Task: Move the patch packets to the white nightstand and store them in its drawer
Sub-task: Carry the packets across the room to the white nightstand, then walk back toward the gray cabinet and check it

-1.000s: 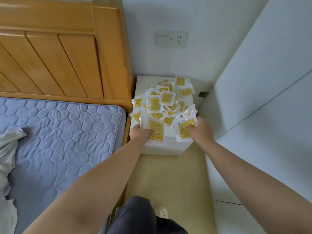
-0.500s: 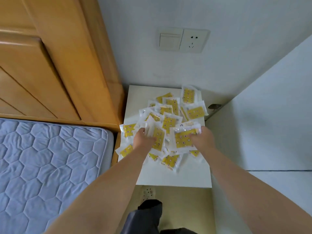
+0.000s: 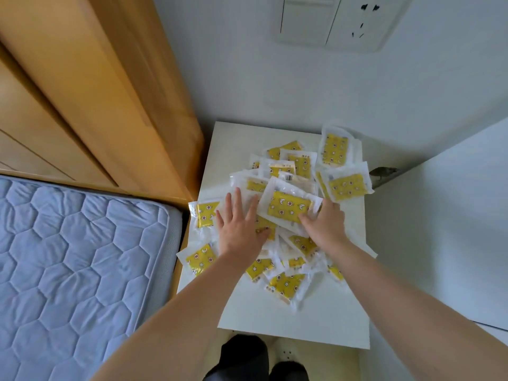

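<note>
Patch packets [image 3: 277, 281] lie in a loose heap on the top of the white nightstand [image 3: 302, 320], from the middle out to the back right corner. A couple hang over the left edge, toward the mattress [image 3: 77, 257]. The front strip of the top is bare.

My left hand [image 3: 239, 229] lies palm down on the left part of the heap, fingers straight and spread, holding nothing. My right hand [image 3: 327, 226] is on the right part, fingers on the near edge of the biggest top packet [image 3: 288, 207] and thumb at its right end. I cannot tell if it is pinching or only pressing.

The wooden headboard [image 3: 96, 92] stands just beside the nightstand's left edge. A wall switch and socket [image 3: 332, 20] sit above the back edge.
</note>
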